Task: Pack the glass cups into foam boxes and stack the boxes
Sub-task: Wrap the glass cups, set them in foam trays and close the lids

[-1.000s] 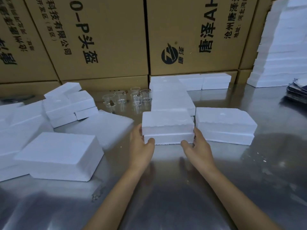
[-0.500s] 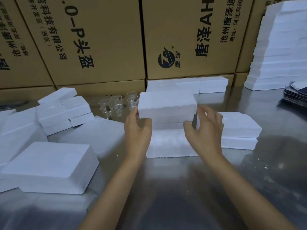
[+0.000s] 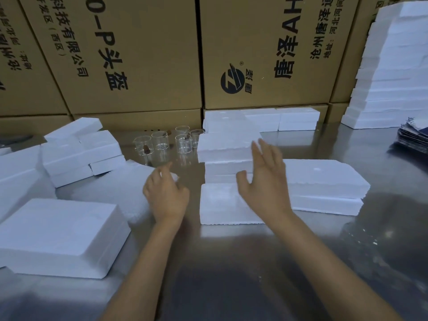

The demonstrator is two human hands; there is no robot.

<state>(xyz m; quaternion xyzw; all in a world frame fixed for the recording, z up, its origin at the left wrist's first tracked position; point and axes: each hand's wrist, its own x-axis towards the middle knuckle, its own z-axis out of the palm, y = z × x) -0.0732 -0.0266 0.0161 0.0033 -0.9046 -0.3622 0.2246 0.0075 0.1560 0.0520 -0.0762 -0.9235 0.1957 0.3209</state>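
Right hand (image 3: 261,179) spread wide, fingers straight, hovering at the right side of a box stack (image 3: 225,172) in mid-bench (image 3: 231,262), gripping nothing; whether its fingertips touch the foam cannot be told. Top box (image 3: 223,147) of that stack sitting slightly skewed to the left over the ones below. Left hand (image 3: 165,195) left of the stack, clear of it, fingers loosely curled and blurred, over a flat foam slab (image 3: 111,188); whether holding anything cannot be told. Glass cups (image 3: 171,142) standing upright in a cluster behind, between the left-hand foam heap and the stack, not in any box; small dark bits visible at some of them. Low wide box (image 3: 324,181) just right of the stack, lidded, lying flat. Large box (image 3: 60,237) at near left, close to the bench edge. Jumbled small boxes (image 3: 81,151) farther left, piled unevenly. Row of boxes (image 3: 278,119) along the back against brown cartons (image 3: 143,54) printed with black characters. Tall foam pile (image 3: 393,70) at far right, stacked high. Dark flat bundle (image 3: 414,137) beside it at the right edge. Bench surface metallic, reflecting arms and boxes.
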